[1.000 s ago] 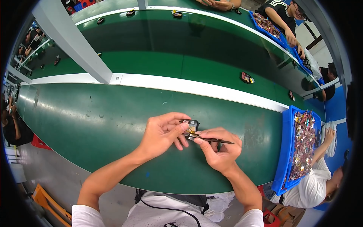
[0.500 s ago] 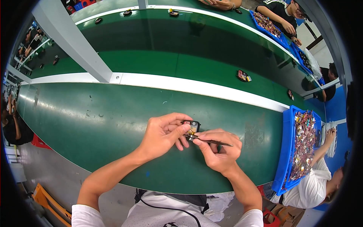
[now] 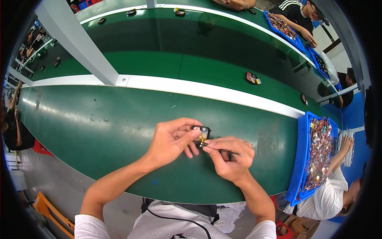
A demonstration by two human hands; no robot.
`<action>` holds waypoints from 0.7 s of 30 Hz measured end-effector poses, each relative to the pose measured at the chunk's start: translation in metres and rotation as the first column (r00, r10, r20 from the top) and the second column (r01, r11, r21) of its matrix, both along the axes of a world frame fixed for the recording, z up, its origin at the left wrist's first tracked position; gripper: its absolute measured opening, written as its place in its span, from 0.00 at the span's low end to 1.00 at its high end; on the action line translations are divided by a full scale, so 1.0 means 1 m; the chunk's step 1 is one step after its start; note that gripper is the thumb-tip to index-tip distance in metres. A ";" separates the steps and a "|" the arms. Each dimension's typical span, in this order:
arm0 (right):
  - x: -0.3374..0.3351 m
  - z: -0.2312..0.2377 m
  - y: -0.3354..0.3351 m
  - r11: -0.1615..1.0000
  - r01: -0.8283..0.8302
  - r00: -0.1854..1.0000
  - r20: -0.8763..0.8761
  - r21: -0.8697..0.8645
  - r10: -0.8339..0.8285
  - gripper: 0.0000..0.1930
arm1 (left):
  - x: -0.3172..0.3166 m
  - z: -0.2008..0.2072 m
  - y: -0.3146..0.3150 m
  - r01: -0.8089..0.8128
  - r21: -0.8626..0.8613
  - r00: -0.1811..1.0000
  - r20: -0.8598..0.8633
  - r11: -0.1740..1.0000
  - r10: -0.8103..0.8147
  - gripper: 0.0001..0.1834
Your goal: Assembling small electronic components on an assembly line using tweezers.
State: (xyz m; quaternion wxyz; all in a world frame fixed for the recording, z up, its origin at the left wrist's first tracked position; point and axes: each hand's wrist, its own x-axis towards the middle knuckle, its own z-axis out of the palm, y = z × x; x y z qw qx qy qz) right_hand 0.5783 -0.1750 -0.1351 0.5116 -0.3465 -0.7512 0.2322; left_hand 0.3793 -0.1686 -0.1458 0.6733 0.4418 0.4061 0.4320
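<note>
My left hand [image 3: 173, 139] holds a small black square part [image 3: 201, 132] with a gold piece on it, pinched between thumb and fingers just above the green bench top [image 3: 103, 123]. My right hand [image 3: 229, 157] grips thin black tweezers [image 3: 223, 149], and their tips touch the underside of the part. Both hands meet near the front middle of the bench.
A blue tray [image 3: 300, 163] full of small mixed parts stands at the right, with another person [image 3: 334, 191] seated beside it. A white rail [image 3: 207, 91] splits the bench from a green conveyor carrying small black parts [image 3: 250, 77]. More blue trays [image 3: 284, 24] and people sit at the far side.
The small parts on the conveyor have drifted left. My hands have stayed put, the tweezers still working at the part.
</note>
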 end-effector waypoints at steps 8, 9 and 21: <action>-0.002 -0.002 -0.004 1.000 0.001 1.000 0.015 0.003 -0.001 0.08 | 0.004 0.003 -0.002 -0.017 -0.034 0.999 -0.050 0.999 0.015 0.12; -0.002 -0.001 -0.005 1.000 0.019 0.999 0.030 -0.023 -0.018 0.09 | 0.005 0.003 -0.002 -0.023 -0.020 0.997 -0.080 1.000 0.021 0.12; 0.000 -0.014 -0.004 0.989 -0.036 0.998 0.052 0.147 0.029 0.13 | 0.011 0.001 -0.006 -0.052 0.121 0.975 -0.211 0.991 0.077 0.09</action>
